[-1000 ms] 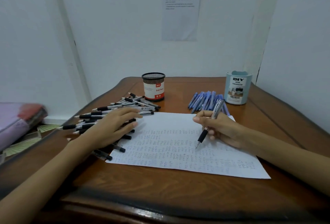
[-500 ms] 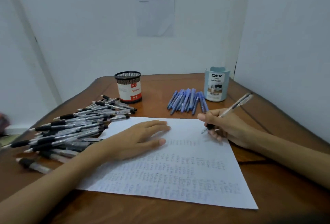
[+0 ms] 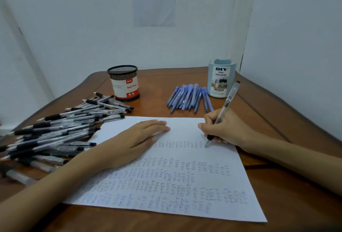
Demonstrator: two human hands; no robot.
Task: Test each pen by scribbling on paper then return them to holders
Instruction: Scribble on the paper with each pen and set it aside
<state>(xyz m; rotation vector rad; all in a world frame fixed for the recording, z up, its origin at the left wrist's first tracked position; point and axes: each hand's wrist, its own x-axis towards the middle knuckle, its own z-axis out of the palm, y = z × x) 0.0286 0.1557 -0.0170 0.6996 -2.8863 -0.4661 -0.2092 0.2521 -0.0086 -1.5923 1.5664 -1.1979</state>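
Pen in right hand, "Ball Pens" mesh cup, "DIY Desk Organizer" holder

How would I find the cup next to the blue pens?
Look to the far right corner of the wooden table. Beside the blue pens stands a pale blue cup. Unlike the black mesh holder, it is smooth and says DIY Desk Organizer.

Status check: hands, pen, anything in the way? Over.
Left hand flat on paper. Right hand grips pen, tip on sheet. Nothing blocks mesh holder or blue organizer; black pens, blue pens loose beside them.
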